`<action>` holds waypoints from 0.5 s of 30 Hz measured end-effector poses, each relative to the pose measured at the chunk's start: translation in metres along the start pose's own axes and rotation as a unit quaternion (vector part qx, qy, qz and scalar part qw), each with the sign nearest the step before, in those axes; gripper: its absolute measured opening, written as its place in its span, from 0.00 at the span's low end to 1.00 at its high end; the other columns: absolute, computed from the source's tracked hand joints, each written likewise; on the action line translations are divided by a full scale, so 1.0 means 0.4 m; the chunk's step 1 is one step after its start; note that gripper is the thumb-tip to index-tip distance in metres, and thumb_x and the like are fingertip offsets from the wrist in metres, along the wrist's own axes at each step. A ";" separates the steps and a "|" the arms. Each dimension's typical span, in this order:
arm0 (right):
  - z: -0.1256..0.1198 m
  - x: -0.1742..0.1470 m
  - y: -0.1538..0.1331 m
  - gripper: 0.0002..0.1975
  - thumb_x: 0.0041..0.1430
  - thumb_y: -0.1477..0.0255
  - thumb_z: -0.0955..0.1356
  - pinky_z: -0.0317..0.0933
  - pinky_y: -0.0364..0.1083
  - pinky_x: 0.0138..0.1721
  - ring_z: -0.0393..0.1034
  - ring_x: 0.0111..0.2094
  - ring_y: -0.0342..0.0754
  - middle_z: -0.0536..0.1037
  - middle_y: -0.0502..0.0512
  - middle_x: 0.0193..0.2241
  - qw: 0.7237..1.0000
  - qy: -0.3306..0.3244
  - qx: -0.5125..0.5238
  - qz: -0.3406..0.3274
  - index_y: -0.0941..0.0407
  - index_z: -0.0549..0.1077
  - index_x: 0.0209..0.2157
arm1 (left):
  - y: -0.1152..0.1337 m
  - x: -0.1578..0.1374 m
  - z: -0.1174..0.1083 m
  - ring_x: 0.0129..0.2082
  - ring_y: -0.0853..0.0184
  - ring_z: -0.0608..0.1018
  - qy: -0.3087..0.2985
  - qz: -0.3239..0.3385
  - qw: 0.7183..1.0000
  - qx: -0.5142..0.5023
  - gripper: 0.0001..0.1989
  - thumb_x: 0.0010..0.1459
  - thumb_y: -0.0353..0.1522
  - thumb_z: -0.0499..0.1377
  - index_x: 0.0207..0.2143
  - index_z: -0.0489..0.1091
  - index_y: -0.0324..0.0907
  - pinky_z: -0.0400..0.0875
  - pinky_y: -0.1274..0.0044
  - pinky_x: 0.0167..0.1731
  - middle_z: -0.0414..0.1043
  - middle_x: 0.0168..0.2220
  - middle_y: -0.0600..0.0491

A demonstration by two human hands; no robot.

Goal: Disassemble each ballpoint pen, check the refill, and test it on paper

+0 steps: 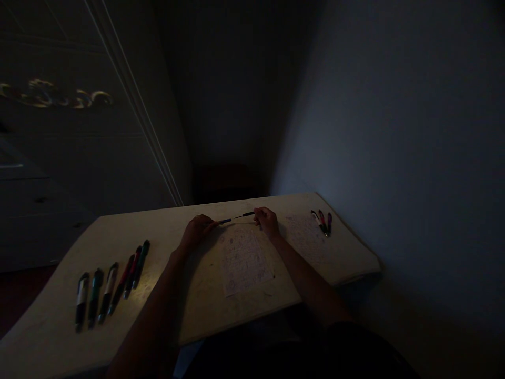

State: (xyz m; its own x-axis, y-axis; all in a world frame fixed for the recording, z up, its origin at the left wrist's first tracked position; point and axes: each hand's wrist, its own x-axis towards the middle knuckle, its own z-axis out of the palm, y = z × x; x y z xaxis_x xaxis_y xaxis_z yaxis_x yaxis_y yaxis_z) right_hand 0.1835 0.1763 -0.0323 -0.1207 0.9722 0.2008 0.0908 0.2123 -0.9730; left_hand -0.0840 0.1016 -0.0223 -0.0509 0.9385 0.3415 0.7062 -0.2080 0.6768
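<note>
At the centre of the frame, my left hand [200, 230] pinches a dark pen piece [225, 221] and my right hand [267, 221] pinches a thin dark piece [248, 214], tips facing just apart, probably so I can see both ends. Below lies a written sheet [246, 263]. Six pens [108, 289] at lower left and three pens [322, 221] at right seem set aside for elbow room. The table's [205, 284] far edge runs just above my hands; the wall [394, 131] bounds the right, so the freer side is left

Slim dark pen section [225, 221], slightly tilted, just beyond far left corner of written sheet [246, 260], second dark pen section [248, 213], thin rod protruding leftward, beyond sheet's far edge, facing ends close, apart.
</note>
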 end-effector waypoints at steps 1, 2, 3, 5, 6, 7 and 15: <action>-0.002 -0.001 0.001 0.24 0.52 0.47 0.67 0.57 0.40 0.19 0.64 0.19 0.41 0.72 0.50 0.21 1.000 0.003 -0.003 0.000 0.55 0.70 0.26 | -0.002 -0.002 -0.002 0.35 0.59 0.77 -0.004 0.006 1.000 -0.003 0.21 0.54 0.51 0.59 0.29 0.78 0.42 0.70 0.71 0.38 0.78 0.32 0.47; -0.003 -0.001 0.002 0.25 0.53 0.46 0.66 0.57 0.40 0.19 0.64 0.19 0.41 0.72 0.50 0.21 1.000 0.006 -0.006 -0.001 0.55 0.69 0.25 | -0.004 -0.003 -0.004 0.35 0.59 0.78 -0.009 0.012 1.000 -0.004 0.21 0.55 0.50 0.59 0.29 0.79 0.42 0.71 0.70 0.38 0.78 0.32 0.47; -0.004 -0.001 0.004 0.25 0.53 0.46 0.66 0.57 0.40 0.19 0.64 0.18 0.41 0.71 0.50 0.20 1.000 0.010 -0.008 -0.004 0.55 0.68 0.24 | -0.007 -0.005 -0.006 0.35 0.59 0.78 -0.012 0.017 1.000 -0.005 0.20 0.55 0.50 0.59 0.30 0.79 0.42 0.71 0.70 0.39 0.78 0.32 0.47; -0.006 0.001 0.009 0.26 0.54 0.45 0.65 0.57 0.41 0.20 0.64 0.18 0.41 0.71 0.50 0.19 1.000 0.016 -0.015 -0.011 0.55 0.67 0.23 | -0.011 -0.008 -0.008 0.36 0.59 0.78 -0.017 0.026 0.999 -0.008 0.20 0.55 0.49 0.59 0.31 0.79 0.43 0.72 0.69 0.40 0.78 0.33 0.47; -0.006 0.003 0.011 0.26 0.54 0.45 0.65 0.57 0.41 0.20 0.64 0.18 0.41 0.70 0.50 0.19 1.000 0.015 -0.020 -0.014 0.55 0.67 0.22 | -0.013 -0.010 -0.008 0.36 0.59 0.78 -0.020 0.029 0.999 -0.011 0.19 0.56 0.49 0.59 0.31 0.79 0.43 0.72 0.69 0.40 0.78 0.33 0.47; -0.007 0.004 0.013 0.27 0.54 0.45 0.65 0.57 0.41 0.21 0.64 0.18 0.41 0.70 0.50 0.19 0.999 0.013 -0.027 -0.016 0.55 0.67 0.22 | -0.015 -0.011 -0.008 0.36 0.59 0.78 -0.022 0.031 0.999 -0.014 0.19 0.56 0.48 0.59 0.31 0.79 0.44 0.73 0.69 0.40 0.78 0.33 0.47; -0.016 0.000 0.010 0.25 0.53 0.46 0.65 0.55 0.41 0.20 0.61 0.17 0.42 0.68 0.48 0.16 0.997 -0.017 -0.072 -0.005 0.53 0.64 0.20 | -0.026 -0.025 -0.012 0.37 0.59 0.79 -0.018 0.032 0.998 -0.049 0.13 0.53 0.44 0.64 0.31 0.78 0.45 0.74 0.68 0.43 0.78 0.33 0.48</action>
State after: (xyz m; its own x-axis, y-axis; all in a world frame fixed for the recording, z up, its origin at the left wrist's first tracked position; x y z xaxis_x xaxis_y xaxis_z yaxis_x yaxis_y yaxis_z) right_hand 0.1902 0.1779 -0.0354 -0.1556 0.9666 0.2035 0.2302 0.2359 -0.9441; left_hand -0.0941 0.0931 -0.0296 0.0187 0.9310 0.3646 0.6342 -0.2929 0.7155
